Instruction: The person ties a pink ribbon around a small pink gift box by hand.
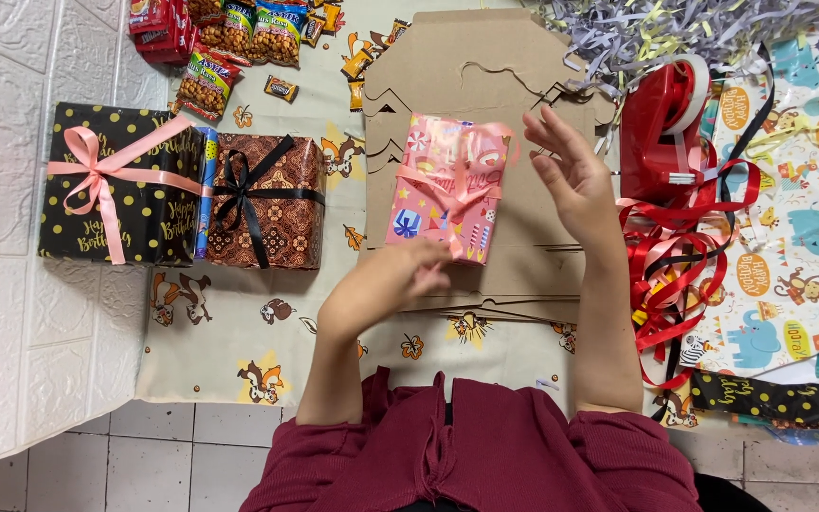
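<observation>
Pink gift box (447, 190) sits on cardboard (485, 85), mid-surface. Step looks like ribbon tying: left hand (400, 280) pinches the pink ribbon (457, 180) tail; right hand (571, 180) released, hovering. Next prob needs both hands cinching bow.

You have 3 wrapped gift boxes: 1 pink (447, 190), 1 brown w/ black ribbon (267, 201), 1 black w/ gold dots (116, 185). Also 1 red tape dispenser (664, 123), 1 cardboard sheet (485, 66), approx. 4 snack bags (229, 38), 2 hands: left (400, 275), right (571, 175).
</observation>
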